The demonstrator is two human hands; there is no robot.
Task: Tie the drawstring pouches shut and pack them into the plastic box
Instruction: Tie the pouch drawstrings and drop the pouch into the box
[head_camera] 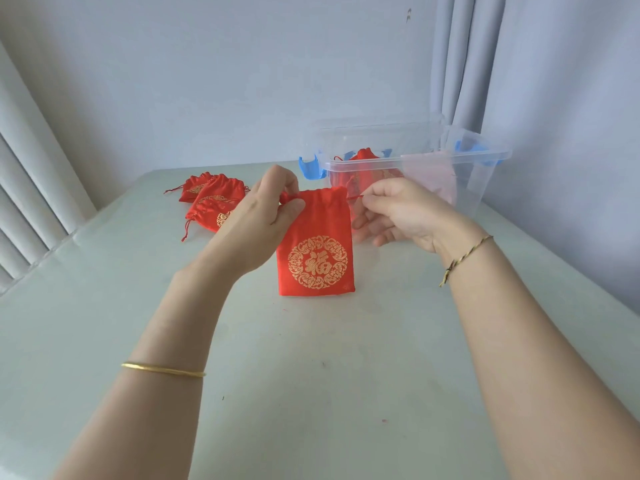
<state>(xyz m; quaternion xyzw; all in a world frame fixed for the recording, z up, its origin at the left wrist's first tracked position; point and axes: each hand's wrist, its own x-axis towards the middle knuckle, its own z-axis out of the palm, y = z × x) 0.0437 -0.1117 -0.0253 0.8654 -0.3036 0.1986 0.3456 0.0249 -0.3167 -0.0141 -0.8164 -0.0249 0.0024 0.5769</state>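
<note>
Between the left grip [266, 216] and right grip [398, 216], each pinching a red drawstring end [354, 197], hangs a gold-printed red fabric pouch [317, 251], clear plastic box [415, 160] just behind.

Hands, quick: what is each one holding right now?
Left hand: pinching the drawstring of the red pouch.
Right hand: pinching the drawstring on the other side.

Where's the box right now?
Head view: the box sits far right on the table, just behind the right hand, with a pouch inside.
</note>
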